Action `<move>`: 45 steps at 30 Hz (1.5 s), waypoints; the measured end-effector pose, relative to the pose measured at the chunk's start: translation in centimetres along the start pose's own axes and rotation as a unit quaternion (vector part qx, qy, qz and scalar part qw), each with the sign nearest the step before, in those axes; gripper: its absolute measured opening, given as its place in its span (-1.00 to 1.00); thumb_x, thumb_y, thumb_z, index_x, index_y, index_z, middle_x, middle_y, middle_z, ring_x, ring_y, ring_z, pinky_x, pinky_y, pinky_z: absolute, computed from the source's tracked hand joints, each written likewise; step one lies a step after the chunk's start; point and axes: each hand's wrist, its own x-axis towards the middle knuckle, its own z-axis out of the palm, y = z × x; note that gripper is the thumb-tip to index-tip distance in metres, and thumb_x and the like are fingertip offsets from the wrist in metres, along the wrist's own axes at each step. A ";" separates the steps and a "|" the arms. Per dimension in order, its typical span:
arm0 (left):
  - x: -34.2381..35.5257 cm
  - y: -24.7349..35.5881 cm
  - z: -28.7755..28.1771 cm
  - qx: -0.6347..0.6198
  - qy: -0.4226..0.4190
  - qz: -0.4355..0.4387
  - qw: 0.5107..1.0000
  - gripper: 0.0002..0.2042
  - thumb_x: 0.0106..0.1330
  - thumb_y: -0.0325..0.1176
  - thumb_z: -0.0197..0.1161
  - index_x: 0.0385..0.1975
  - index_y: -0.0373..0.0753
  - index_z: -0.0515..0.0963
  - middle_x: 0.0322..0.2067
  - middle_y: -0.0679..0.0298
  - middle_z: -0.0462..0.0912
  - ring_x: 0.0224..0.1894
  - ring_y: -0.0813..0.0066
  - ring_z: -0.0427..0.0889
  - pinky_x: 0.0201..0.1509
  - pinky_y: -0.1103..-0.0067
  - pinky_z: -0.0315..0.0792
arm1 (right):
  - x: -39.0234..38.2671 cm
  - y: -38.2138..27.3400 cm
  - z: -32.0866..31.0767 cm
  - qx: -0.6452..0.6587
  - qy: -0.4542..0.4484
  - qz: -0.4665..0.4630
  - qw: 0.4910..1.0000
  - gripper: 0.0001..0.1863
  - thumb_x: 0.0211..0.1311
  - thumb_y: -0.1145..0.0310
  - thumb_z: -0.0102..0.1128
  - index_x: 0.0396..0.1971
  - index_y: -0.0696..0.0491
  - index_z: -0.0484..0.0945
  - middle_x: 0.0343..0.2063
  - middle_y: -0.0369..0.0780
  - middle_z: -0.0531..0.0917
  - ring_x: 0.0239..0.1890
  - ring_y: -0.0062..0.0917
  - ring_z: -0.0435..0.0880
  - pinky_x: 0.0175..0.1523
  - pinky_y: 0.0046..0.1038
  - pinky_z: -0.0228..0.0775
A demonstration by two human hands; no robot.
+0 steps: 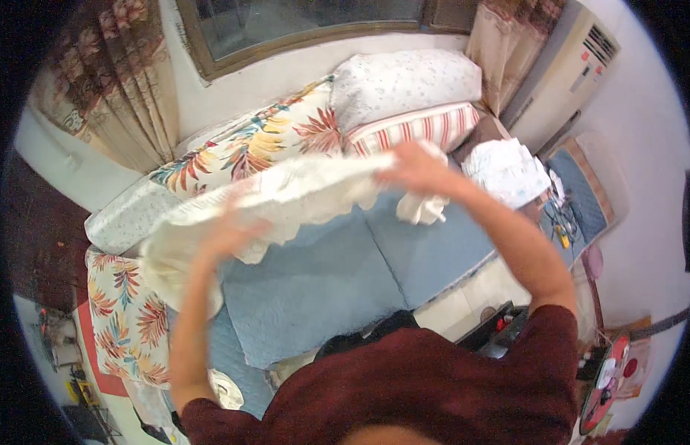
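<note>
Apparently spreads cream cloth (293,185), gripping with right hand (419,172) at two o'clock; cannot tell for blurred left hand (235,231) at nine; needs smoothing next.

Clock centred on the view. Passable: low over blue seat pad (315,289), 4 to 7 near centre. Obstructed 9 to 1: cream cloth (286,185) spans the way, with leafy cushion (245,152) beyond at 11, striped cushion (419,127) at 1. White cloth pile (506,172) blocks 2–3, further out.
</note>
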 end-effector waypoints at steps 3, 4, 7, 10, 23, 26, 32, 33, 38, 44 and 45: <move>0.2 1.4 11.2 -0.035 0.163 0.312 0.935 -0.30 -0.13 -0.19 0.41 0.08 -0.19 0.28 -0.10 0.10 0.45 -0.04 0.19 0.40 0.07 0.39 0.26 | -0.4 -4.4 4.6 0.059 0.016 -0.206 0.977 -0.72 -0.03 0.16 0.08 -0.51 0.09 0.56 -0.58 -0.02 0.57 -0.49 -0.12 0.56 -0.34 -0.25 0.38; 0.5 1.3 12.5 -0.097 0.177 0.285 0.937 -0.38 -0.15 -0.26 0.40 0.00 -0.18 0.37 -0.19 0.11 0.47 -0.10 0.19 0.42 -0.01 0.39 0.30 | -0.8 -4.7 4.5 0.058 0.015 -0.211 0.976 -0.72 -0.03 0.16 0.08 -0.51 0.09 0.56 -0.58 -0.02 0.57 -0.49 -0.12 0.56 -0.34 -0.25 0.38; 1.6 -2.7 12.7 0.025 0.258 0.292 0.921 -0.77 -0.07 -0.47 0.26 -0.37 -0.27 0.45 -0.41 0.15 0.47 -0.26 0.22 0.46 -0.21 0.42 0.33 | -1.2 -4.2 4.0 0.060 -0.086 -0.185 0.977 -0.74 -0.02 0.11 0.12 -0.48 -0.01 0.58 -0.56 -0.07 0.59 -0.47 -0.14 0.56 -0.35 -0.24 0.38; 1.8 -3.0 12.4 -0.095 0.138 0.172 0.971 -0.83 -0.04 -0.50 0.21 -0.45 -0.28 0.40 -0.48 0.09 0.46 -0.35 0.19 0.49 -0.27 0.45 0.34 | -0.7 -0.1 6.0 0.036 -0.110 -0.190 0.975 -0.73 -0.01 0.06 0.13 -0.43 -0.06 0.59 -0.52 -0.10 0.61 -0.44 -0.16 0.57 -0.33 -0.22 0.39; -0.6 6.5 4.7 0.111 0.597 0.301 0.735 -0.85 0.04 -0.50 0.21 -0.42 -0.34 0.40 -0.47 0.22 0.41 -0.42 0.41 0.42 -0.29 0.59 0.34 | 2.4 21.3 21.9 0.119 0.145 0.027 0.982 -0.74 -0.11 0.38 0.09 -0.32 -0.07 0.58 -0.40 -0.15 0.62 -0.31 -0.22 0.58 -0.24 -0.28 0.42; -2.5 2.7 2.9 0.005 0.651 0.269 0.710 -0.84 0.09 -0.52 0.18 -0.35 -0.33 0.38 -0.47 0.26 0.37 -0.35 0.54 0.40 -0.24 0.62 0.32 | 0.8 26.7 24.9 0.133 0.154 0.140 0.969 -0.71 -0.11 0.41 0.08 -0.28 -0.03 0.57 -0.33 -0.12 0.61 -0.25 -0.21 0.56 -0.16 -0.27 0.39; -0.9 2.3 5.5 0.272 0.456 0.160 0.832 -0.78 -0.05 -0.63 0.06 -0.35 -0.31 0.41 -0.45 0.12 0.39 -0.35 0.17 0.46 -0.27 0.44 0.34 | 1.4 34.7 11.8 0.155 0.407 0.156 0.887 -0.83 0.05 0.45 -0.04 -0.32 0.07 0.47 -0.44 -0.10 0.57 -0.35 -0.20 0.54 -0.22 -0.31 0.34; 0.6 1.2 5.9 0.260 0.431 0.155 0.850 -0.76 -0.08 -0.64 0.03 -0.35 -0.30 0.42 -0.43 0.09 0.40 -0.34 0.08 0.44 -0.26 0.42 0.33 | 1.4 35.5 8.5 0.133 0.481 0.117 0.859 -0.81 0.13 0.45 -0.12 -0.28 0.07 0.45 -0.48 -0.15 0.56 -0.41 -0.32 0.55 -0.26 -0.36 0.36; 3.4 -1.7 7.7 0.162 0.432 0.151 0.874 -0.78 -0.04 -0.62 -0.02 -0.37 -0.29 0.44 -0.42 0.07 0.45 -0.32 0.03 0.45 -0.24 0.41 0.33 | -0.6 29.8 -2.6 0.316 0.545 0.035 0.776 -0.66 0.08 0.54 -0.16 -0.09 0.11 0.35 -0.31 -0.25 0.50 -0.24 -0.56 0.49 -0.17 -0.57 0.35; 1.2 -4.8 6.7 0.009 0.495 0.092 0.864 -0.68 -0.04 -0.66 -0.04 -0.23 -0.38 0.47 -0.32 0.12 0.54 -0.21 0.32 0.51 -0.05 0.56 0.33 | 1.4 25.3 0.2 0.218 0.536 0.040 0.815 -0.73 0.16 0.51 -0.14 -0.15 0.11 0.44 -0.27 -0.26 0.50 -0.16 -0.57 0.44 -0.02 -0.56 0.23; 0.9 -4.6 6.7 -0.036 0.486 0.097 0.868 -0.68 -0.04 -0.66 -0.03 -0.23 -0.38 0.47 -0.31 0.14 0.53 -0.21 0.33 0.51 -0.06 0.57 0.33 | 1.9 23.3 1.0 0.141 0.535 0.056 0.831 -0.71 0.12 0.55 -0.13 -0.14 0.09 0.45 -0.27 -0.25 0.51 -0.16 -0.54 0.45 -0.02 -0.54 0.24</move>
